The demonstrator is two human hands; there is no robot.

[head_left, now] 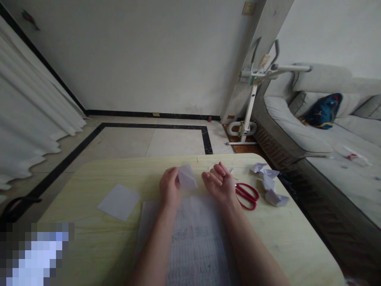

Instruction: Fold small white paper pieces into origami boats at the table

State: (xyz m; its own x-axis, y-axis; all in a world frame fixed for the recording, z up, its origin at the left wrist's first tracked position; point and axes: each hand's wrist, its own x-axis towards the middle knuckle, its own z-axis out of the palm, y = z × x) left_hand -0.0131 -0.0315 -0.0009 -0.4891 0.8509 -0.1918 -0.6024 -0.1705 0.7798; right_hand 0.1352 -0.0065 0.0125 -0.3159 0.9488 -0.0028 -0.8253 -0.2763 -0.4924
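My left hand point(170, 184) grips a small white square of paper point(187, 177) by its left edge, lifted above the table, with a faint crease across it. To its right, my right hand point(220, 183) is turned palm up, its fingers loosely curled and apart from the thumb, and nothing shows in it. Red-handled scissors point(247, 196) lie beside my right wrist, their blades partly hidden behind the hand. Under my forearms is a large sheet covered in lines of writing point(190, 238). Another white paper square point(119, 201) rests flat at the left.
Several folded white paper pieces point(269, 184) lie along the right side of the pale wooden table point(89, 246). Thin white string point(233, 170) shows behind my right hand. Beyond the table stand a white exercise machine point(250, 107) and a grey sofa point(342, 171).
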